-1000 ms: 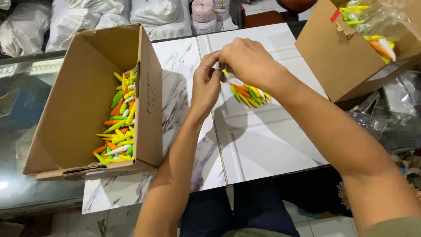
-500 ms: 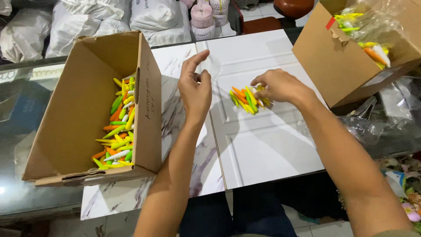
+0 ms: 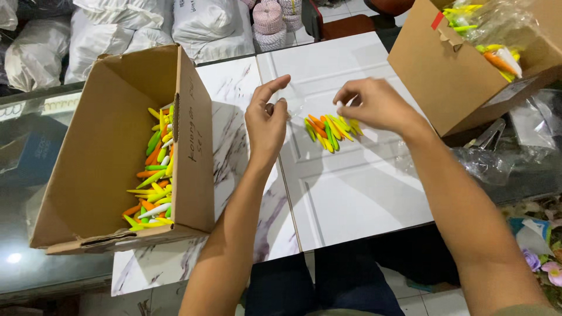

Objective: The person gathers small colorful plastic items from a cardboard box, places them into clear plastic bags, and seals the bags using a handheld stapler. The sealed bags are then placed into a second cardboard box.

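Note:
A small bunch of green, orange and yellow pointed pieces [image 3: 328, 130] lies on the white panelled board [image 3: 351, 193], apparently inside a thin clear plastic bag [image 3: 295, 108]. My left hand [image 3: 266, 123] is just left of the bunch, thumb and fingers pinched on the bag's edge with the forefinger raised. My right hand [image 3: 374, 104] hovers over the bunch's right side, its fingertips pinched on the other edge of the film.
An open cardboard box [image 3: 105, 146] on the left holds several of the same coloured pieces [image 3: 155, 175]. A second cardboard box [image 3: 462, 76] at the upper right holds bagged pieces. White sacks [image 3: 205, 23] and string spools [image 3: 270, 20] stand behind; crumpled clear plastic [image 3: 486, 161] lies at right.
My hands were together above the bunch a second ago. They have drawn apart, the left to the left and the right to the right, uncovering the coloured pieces.

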